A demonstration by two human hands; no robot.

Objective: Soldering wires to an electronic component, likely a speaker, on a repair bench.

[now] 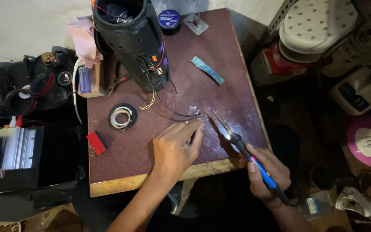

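My right hand (265,174) grips a blue-handled soldering iron (244,148), its metal tip pointing up-left toward the wire ends near the board's middle. My left hand (176,148) rests on the dark red board (228,68), fingertips pinching thin wire ends (202,117) just left of the iron's tip. Black and yellow wires (168,107) run from there back to a tall black cylindrical speaker casing (132,41) standing open at the board's rear left.
On the board lie a roll of solder wire in a black ring (122,117), a red block (95,143), a teal strip (207,70), a round blue tin (168,19) and pliers (114,83). Appliances and fans crowd the right; electronics parts fill the left.
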